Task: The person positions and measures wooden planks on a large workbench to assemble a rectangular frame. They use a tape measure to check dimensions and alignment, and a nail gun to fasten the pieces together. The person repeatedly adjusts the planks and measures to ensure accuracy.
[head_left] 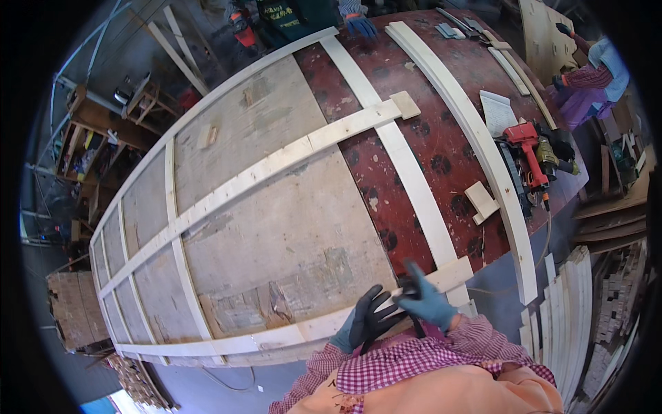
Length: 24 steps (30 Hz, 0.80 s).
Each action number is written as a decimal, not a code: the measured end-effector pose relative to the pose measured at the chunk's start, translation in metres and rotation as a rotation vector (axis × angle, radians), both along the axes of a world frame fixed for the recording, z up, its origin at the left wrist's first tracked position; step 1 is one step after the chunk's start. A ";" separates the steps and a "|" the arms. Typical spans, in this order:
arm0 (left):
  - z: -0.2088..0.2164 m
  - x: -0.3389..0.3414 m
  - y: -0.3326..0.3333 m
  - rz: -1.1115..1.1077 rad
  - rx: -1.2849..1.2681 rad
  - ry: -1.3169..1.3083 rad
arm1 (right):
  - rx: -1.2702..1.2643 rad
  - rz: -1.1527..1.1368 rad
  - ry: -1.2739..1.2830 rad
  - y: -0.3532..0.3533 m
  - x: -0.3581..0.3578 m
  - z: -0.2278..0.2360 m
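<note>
- Wooden frame [276, 161] lay gridded; fastening unclear;
- long board [480, 140] lay apart, apparently not yet joined;
- my left hand [372, 317] and right hand [429, 301] nearly met; grip: couldn't tell.

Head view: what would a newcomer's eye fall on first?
Probably the pale wooden lattice stretched across the table, filling the picture's middle and left. Next, the gloved left hand and right hand close together at its near edge, and the bright red tool on the table's right side.
</note>
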<state>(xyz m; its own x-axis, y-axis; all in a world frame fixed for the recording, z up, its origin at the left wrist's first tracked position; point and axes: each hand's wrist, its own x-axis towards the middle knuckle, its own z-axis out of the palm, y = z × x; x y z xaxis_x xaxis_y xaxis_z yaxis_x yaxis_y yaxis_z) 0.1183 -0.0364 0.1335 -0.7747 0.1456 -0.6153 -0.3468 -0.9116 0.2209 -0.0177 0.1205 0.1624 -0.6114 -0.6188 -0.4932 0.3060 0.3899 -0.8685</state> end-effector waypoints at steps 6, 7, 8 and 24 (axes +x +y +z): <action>-0.016 0.014 -0.006 0.339 -0.030 -0.054 | -0.084 0.222 0.652 -0.019 -0.070 -0.007; -0.024 0.033 -0.011 0.406 -0.022 -0.038 | -0.151 -0.011 0.425 -0.034 -0.106 0.003; -0.040 0.052 -0.012 0.492 0.060 0.058 | 0.063 -0.015 0.599 -0.032 -0.158 -0.031; -0.086 0.188 0.109 1.290 -0.072 -0.742 | 0.984 -0.112 1.118 -0.175 -0.477 -0.209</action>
<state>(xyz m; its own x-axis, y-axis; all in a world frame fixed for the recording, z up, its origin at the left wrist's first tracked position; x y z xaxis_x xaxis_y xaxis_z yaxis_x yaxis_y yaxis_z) 0.3067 0.0721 0.0474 0.1419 -0.4265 -0.8933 0.6197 -0.6654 0.4161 -0.4949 -0.0548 -0.0464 -0.9656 -0.2507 0.0692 -0.2558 0.9636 -0.0781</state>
